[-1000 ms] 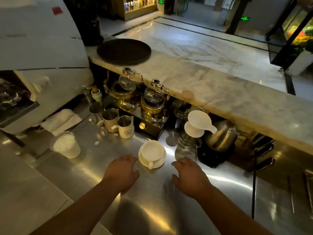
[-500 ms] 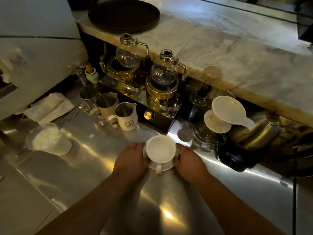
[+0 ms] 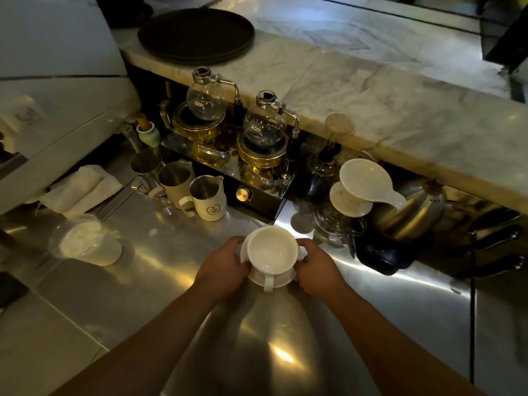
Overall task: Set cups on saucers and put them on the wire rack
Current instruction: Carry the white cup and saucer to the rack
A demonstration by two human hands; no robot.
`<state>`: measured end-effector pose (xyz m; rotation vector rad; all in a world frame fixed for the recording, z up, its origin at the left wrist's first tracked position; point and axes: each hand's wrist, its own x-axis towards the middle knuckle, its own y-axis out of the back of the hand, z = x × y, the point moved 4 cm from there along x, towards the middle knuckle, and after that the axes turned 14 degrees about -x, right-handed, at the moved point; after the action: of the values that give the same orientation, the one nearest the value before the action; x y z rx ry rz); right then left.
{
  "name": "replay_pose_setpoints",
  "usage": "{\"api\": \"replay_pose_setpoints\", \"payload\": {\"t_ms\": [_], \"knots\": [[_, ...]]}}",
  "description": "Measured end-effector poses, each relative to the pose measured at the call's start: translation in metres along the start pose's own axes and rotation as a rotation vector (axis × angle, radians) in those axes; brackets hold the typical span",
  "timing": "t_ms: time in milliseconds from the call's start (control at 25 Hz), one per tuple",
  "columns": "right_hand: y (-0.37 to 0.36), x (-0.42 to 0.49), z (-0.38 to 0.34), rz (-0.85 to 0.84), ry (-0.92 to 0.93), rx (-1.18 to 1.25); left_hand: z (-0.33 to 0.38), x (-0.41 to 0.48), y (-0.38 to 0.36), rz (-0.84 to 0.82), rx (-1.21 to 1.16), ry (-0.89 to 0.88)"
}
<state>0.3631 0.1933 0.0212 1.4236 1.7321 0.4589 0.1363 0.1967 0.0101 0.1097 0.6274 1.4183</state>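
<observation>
An empty white cup [image 3: 271, 250] stands on a white saucer [image 3: 281, 280], its handle pointing toward me. My left hand [image 3: 224, 262] grips the saucer's left edge and my right hand [image 3: 315, 265] grips its right edge, fingers curled under the rim. The pair is over the steel counter [image 3: 171, 270], and I cannot tell whether it rests there or is raised. No wire rack is in view.
Behind the cup stand milk pitchers [image 3: 207, 197], two glass siphon brewers [image 3: 264, 124] on a heater base, a white dripper [image 3: 358, 184] on a glass server and a steel kettle [image 3: 411, 215]. A plastic cup [image 3: 83, 241] lies at left. A dark round tray [image 3: 197, 32] sits on the marble bar.
Both hands moved in from the bare counter and took hold of the saucer on either side. The view has tilted down and closer.
</observation>
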Motion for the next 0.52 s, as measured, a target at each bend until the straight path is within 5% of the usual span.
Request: {"api": "replay_pose_setpoints", "payload": {"t_ms": [200,520], "knots": [[0.059,-0.059,-0.008,0.051,0.004,0.043,0.059,-0.034,-0.007,-0.071,0.018,-0.150],[0.142,-0.173,0.051,0.246,-0.263,0.089,0.159,-0.111,-0.071,-0.217,0.064,-0.304]]}}
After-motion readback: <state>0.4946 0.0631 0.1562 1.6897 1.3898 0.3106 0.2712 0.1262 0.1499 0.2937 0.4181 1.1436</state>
